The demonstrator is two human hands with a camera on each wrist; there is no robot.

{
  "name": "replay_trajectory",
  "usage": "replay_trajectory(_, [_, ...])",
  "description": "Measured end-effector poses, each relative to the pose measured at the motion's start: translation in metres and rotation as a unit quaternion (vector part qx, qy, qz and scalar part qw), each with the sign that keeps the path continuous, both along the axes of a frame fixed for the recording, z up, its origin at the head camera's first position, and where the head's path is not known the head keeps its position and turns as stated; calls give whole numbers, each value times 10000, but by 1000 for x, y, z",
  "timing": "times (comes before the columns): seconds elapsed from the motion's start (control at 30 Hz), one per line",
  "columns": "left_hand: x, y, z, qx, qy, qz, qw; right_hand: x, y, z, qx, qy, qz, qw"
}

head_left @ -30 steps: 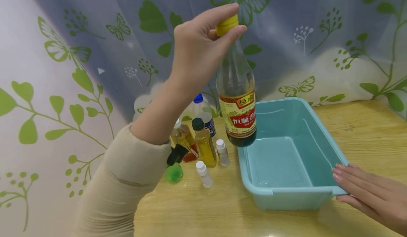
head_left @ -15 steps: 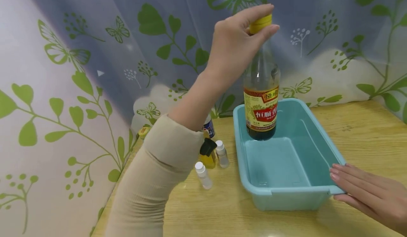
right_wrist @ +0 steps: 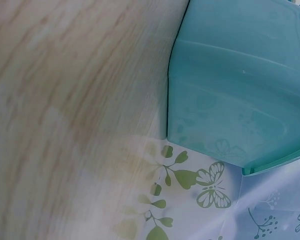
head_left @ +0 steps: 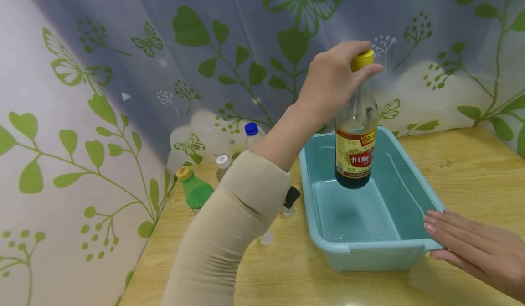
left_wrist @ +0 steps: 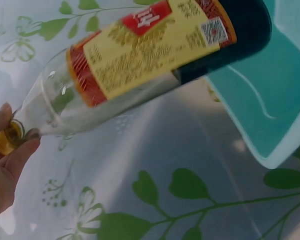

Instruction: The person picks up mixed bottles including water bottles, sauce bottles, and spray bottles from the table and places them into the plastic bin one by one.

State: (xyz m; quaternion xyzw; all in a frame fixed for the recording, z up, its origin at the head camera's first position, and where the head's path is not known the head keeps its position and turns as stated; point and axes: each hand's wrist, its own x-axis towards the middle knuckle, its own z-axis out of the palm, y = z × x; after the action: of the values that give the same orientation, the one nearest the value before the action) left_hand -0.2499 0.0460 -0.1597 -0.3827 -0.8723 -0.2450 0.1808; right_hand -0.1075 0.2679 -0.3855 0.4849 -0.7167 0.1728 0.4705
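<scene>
My left hand (head_left: 331,80) pinches the yellow cap (head_left: 362,59) of a glass vinegar bottle (head_left: 355,153) with a yellow and red label and dark liquid low inside. The bottle hangs upright over the light blue plastic bin (head_left: 309,224), its base overlapping the bin's interior in the head view. Thumb and fingertips on the cap also show in the left wrist view, with the bottle (left_wrist: 150,55) stretching toward the bin. Straight fingers of my right hand (head_left: 477,251) rest on the bin's near right corner. In the right wrist view only the bin's outer wall (right_wrist: 230,95) shows, without the hand.
Left of the bin stand a green bottle (head_left: 198,192) with a yellow cap, a white-capped bottle (head_left: 223,162) and a blue-capped bottle (head_left: 252,132). My left sleeve (head_left: 229,233) hides others. A leaf-patterned curtain (head_left: 229,59) backs the wooden table (head_left: 283,278).
My left hand has carried the vinegar bottle rightward over the bin, and has lately lowered. The right hand stays at the bin's corner. The green bottle has come out from behind the left arm.
</scene>
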Motion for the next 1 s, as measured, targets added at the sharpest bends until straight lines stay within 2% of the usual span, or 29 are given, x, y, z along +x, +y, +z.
replay_trajectory(0.13, [-7, 10, -12, -571, -271, 122, 9979, 0, 4, -6, 12, -99, 46, 9999])
replay_trajectory(0.37, [-15, 25, -33, -1403, -222, 402, 9890, 3, -11, 14, -87, 125, 257, 9996])
replay_trajectory(0.5, [-22, 32, -44, -1655, -347, 488, 9844, 2, -6, 12, 74, 62, 148, 9998])
replay_trajectory(0.67, [-30, 36, -55, -1636, -686, 366, 9835, 1, -2, 5, 33, 138, 137, 9998])
replay_trajectory(0.83, [-36, 38, -63, -1744, -915, 242, 9801, 1, -5, 9, 28, 244, 17, 9997])
replay_trajectory(1.0, [-41, 40, -75, -2142, -815, -184, 9732, 3, -9, 13, -96, 176, 117, 9997])
